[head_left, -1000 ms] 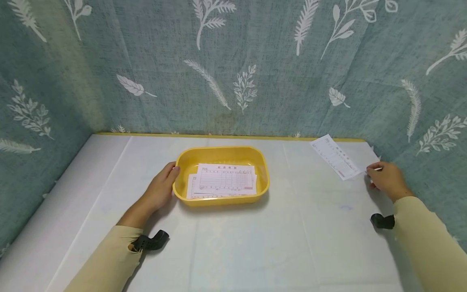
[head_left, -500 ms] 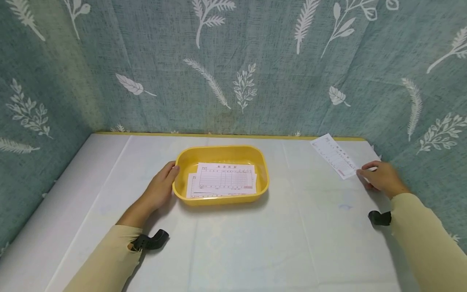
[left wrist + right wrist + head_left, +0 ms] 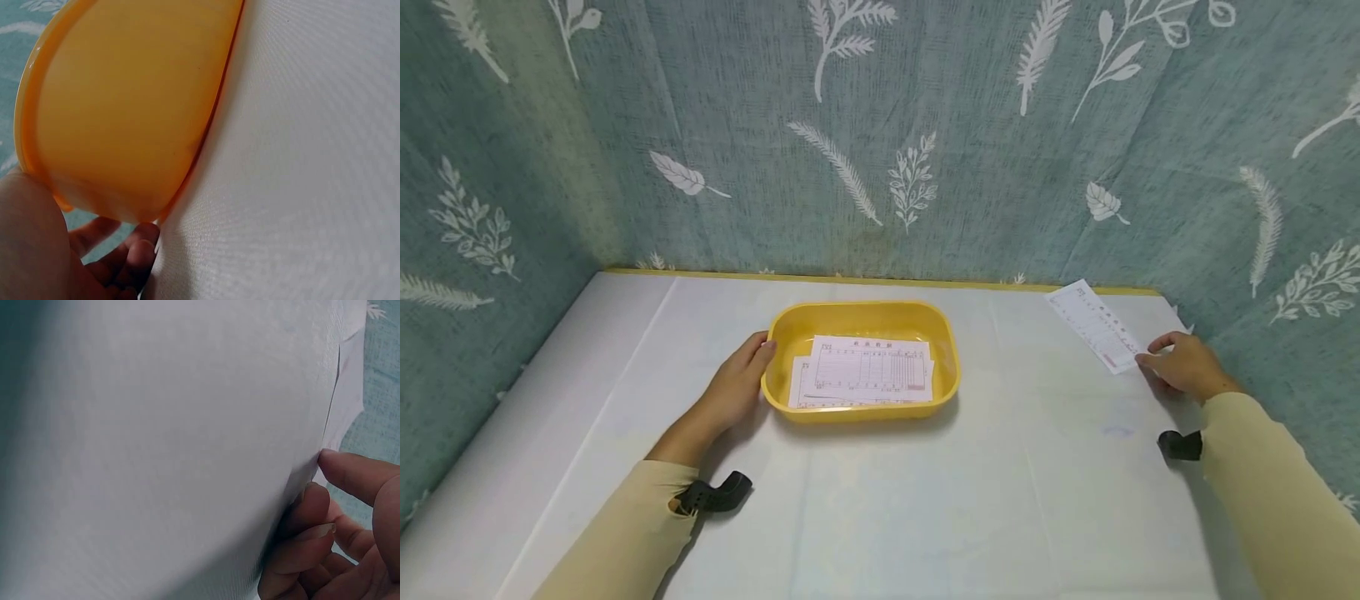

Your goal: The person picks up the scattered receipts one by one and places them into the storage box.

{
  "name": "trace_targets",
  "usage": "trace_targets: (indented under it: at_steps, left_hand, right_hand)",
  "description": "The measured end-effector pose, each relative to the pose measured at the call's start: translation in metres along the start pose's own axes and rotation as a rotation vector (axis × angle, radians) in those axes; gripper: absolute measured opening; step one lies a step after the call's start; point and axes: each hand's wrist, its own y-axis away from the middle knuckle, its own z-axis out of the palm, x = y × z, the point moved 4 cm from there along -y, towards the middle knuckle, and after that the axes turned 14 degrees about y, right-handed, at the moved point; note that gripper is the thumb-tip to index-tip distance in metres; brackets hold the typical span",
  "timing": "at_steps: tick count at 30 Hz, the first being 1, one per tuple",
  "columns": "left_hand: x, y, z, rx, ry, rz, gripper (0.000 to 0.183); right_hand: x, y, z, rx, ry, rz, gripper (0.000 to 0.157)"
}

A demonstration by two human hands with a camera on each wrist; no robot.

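My left hand (image 3: 739,379) grips the left end of a yellow plastic tub (image 3: 861,412), its thumb over the rim and its fingers around the outer wall. Inside the tub lie overlapping printed paper forms (image 3: 871,367). At the back right of the table, a similar printed form (image 3: 1092,323) lies at a slant. My right hand (image 3: 1186,365) pinches this form's near right corner between thumb and finger. The right wrist view shows the thumb tip at the edge of the paper form (image 3: 350,387), the other fingers curled below it.
A white cloth covers the table (image 3: 910,508), with a yellow strip (image 3: 820,278) along its back edge. Green leaf-patterned curtain fabric (image 3: 737,225) stands behind and at both sides. A black wrist camera (image 3: 722,493) juts from the left sleeve, another wrist camera (image 3: 1180,446) from the right.
My right hand has shifted slightly left, its fingertips now right at the form's corner. My left hand and the tub hold their place; the head view has turned slightly.
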Motion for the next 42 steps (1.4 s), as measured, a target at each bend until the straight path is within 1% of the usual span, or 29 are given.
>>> trace_targets:
  at_steps: [2,7,13,18,23,25,29,35,40,42]
  left_hand:
    - [0.000,0.000,0.000,-0.003,0.006,-0.001,0.057]
    - [0.002,-0.002,-0.001,-0.002,0.014,0.018,0.056]
    - [-0.005,-0.001,0.000,-0.009,0.017,-0.006,0.060]
    - [0.000,0.000,0.000,-0.006,0.010,0.007,0.058]
    - [-0.001,0.002,-0.001,-0.007,0.003,-0.006,0.058]
    - [0.000,0.002,-0.001,-0.006,0.003,0.001,0.058]
    - [0.004,0.002,-0.001,-0.002,0.002,0.027,0.057]
    - [0.001,0.004,-0.001,-0.006,0.006,0.002,0.057]
    - [0.002,0.003,0.000,-0.002,0.009,0.023,0.056]
    - [0.002,0.003,0.000,0.000,0.008,0.019,0.056]
  right_hand:
    - [0.000,0.000,0.000,-0.006,-0.003,0.006,0.050]
    - [0.000,0.000,-0.002,0.013,-0.009,0.012,0.048]
    - [-0.001,-0.001,0.000,-0.011,-0.012,-0.003,0.045]
    - [-0.005,0.000,-0.003,0.004,-0.024,-0.016,0.042]
    - [-0.007,0.000,-0.002,-0.020,-0.015,-0.010,0.039]
    - [-0.008,0.000,-0.003,-0.020,-0.009,-0.012,0.039]
    - [-0.012,0.001,-0.005,0.012,0.007,-0.030,0.036]
    - [-0.019,0.004,-0.004,0.097,0.110,-0.089,0.028]
    - [-0.027,0.006,-0.003,0.154,0.127,-0.119,0.023]
    - [-0.029,0.006,-0.002,0.151,0.136,-0.128,0.022]
